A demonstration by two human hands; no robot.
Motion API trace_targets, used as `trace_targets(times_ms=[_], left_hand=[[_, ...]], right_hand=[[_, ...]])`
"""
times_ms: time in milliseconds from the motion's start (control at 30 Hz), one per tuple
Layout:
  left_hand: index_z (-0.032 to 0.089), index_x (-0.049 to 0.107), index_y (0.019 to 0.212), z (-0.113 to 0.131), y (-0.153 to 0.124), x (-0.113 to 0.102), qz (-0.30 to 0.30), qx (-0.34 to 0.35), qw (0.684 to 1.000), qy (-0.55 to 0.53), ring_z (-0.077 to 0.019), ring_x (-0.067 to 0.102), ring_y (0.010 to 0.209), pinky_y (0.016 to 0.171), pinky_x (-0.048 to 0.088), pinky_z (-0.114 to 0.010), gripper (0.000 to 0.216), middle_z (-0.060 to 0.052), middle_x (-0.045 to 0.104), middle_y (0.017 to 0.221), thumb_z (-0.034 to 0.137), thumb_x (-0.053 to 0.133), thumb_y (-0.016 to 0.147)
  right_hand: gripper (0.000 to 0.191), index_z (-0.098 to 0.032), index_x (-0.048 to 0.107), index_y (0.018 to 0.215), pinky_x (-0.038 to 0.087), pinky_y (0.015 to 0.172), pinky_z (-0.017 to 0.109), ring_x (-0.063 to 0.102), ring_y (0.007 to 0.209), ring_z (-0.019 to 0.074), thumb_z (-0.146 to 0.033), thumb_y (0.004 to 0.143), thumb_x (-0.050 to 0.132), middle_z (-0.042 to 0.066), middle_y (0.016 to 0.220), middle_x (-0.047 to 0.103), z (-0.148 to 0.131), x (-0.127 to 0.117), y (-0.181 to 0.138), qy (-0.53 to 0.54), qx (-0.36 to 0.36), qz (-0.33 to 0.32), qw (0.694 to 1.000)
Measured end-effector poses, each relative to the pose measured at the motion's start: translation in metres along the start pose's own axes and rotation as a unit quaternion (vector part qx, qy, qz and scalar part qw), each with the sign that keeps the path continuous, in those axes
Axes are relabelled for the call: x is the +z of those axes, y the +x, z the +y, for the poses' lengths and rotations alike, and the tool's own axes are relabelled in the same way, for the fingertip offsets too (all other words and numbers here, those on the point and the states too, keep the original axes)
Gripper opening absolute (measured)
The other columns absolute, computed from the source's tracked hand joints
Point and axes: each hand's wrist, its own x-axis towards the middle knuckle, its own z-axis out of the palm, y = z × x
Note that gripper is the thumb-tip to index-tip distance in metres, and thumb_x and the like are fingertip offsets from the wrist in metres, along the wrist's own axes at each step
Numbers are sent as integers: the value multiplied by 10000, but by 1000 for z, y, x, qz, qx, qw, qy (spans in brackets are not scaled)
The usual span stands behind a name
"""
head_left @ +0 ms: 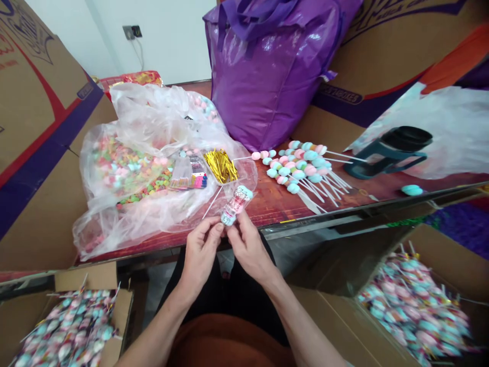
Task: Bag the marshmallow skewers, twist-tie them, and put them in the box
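Note:
Between my hands is a marshmallow skewer (236, 205) in a clear printed wrapper, with blue and pink pieces, tilted up to the right. My left hand (204, 244) pinches its lower end between thumb and fingers. Close beside it, my right hand (250, 248) is closed on the same lower end; its fingertips are partly hidden. Just beyond lies a container of gold twist ties (220, 165). A white stick (213, 202) lies left of the wrapped skewer. Unwrapped marshmallow skewers (301, 165) are piled to the right on the red table (263, 204).
Plastic bags of candy (130, 168) cover the table's left side. A purple bag (263, 76) stands at the back. A dark tumbler (385, 153) and a loose blue marshmallow (411, 190) are at right. Cardboard boxes (86, 278) of wrapped skewers sit below, left and right.

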Motion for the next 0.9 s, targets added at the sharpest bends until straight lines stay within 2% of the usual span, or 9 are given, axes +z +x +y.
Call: trace_targets(times_ms=[100,167,267,367,533,633,733,833,900], left_hand=[[145,703,867,1,6,-3,2,-44,998,-50,-62,433,553,518,347,-186,301,10,571,671,401,805,748],[129,649,748,4,11,-4,1,-95,990,-105,-29,343,483,468,282,-172,350,31,531,619,408,850,684],[131,574,674,5,17,-2,6,-144,979,-146,-9,270,438,429,213,-163,435,50,497,579,424,889,611],[134,581,703,4,15,3,17,-136,980,-147,-14,266,442,425,202,-157,442,66,455,561,442,885,614],[146,577,715,6,4,14,11,-113,980,-161,-28,272,465,440,232,-160,396,79,400,551,430,850,679],[158,576,719,4,3,17,2,-98,978,-182,-37,329,489,473,285,-161,353,69,438,573,405,828,724],[165,644,772,0,8,18,-7,-99,975,-197,-64,458,585,574,394,-179,306,38,543,665,394,839,715],[179,707,823,3,10,15,-36,-109,969,-219,-128,560,734,731,475,-254,303,-8,622,786,444,819,727],[189,737,825,10,7,12,-48,-68,978,-192,-183,589,867,834,477,-305,321,-43,645,861,505,761,774]], right_hand=[[87,-215,548,951,459,653,257,548,690,139,-222,971,464,-21,769,562,3,-3,-2,23,25,-20,999],[142,-216,566,910,452,613,247,539,626,126,-219,996,453,-36,704,549,7,-4,-5,10,9,8,1000],[197,-209,641,1031,510,743,278,643,800,156,-155,1000,455,34,888,668,12,-3,-10,-92,-116,78,986],[238,-203,689,1089,528,817,314,673,928,197,-97,962,517,93,1024,705,15,-2,-10,-213,-245,102,940],[211,-186,673,1054,526,753,323,659,842,197,-67,941,540,97,934,707,11,1,-6,-271,-317,143,898],[152,-170,622,962,512,731,310,625,800,185,-73,955,506,85,860,662,7,9,-6,-243,-279,169,914],[154,-186,563,873,477,664,285,571,703,161,-112,973,472,37,776,587,3,15,-8,-195,-182,188,945],[134,-197,551,885,469,645,254,568,684,141,-148,979,469,9,780,586,-4,11,-11,-111,-96,164,976],[121,-202,556,897,471,645,236,572,686,130,-167,982,477,-6,783,597,-13,4,-12,-68,-63,144,985]])
